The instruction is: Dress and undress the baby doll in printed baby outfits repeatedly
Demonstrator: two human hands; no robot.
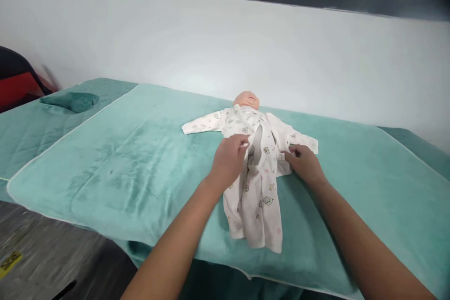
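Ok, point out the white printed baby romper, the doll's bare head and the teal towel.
white printed baby romper (pixel 262 204): head view, its leg part.
doll's bare head (pixel 246 99): head view, the forehead.
teal towel (pixel 140 159): head view, bare stretch left.

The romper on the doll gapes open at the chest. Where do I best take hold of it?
Pinch the loose front edge of the romper beside the grey opening, coming from the near left, as the left hand does. That edge lifts free of the doll, so it should pinch easily; the right hand rests on the other panel.
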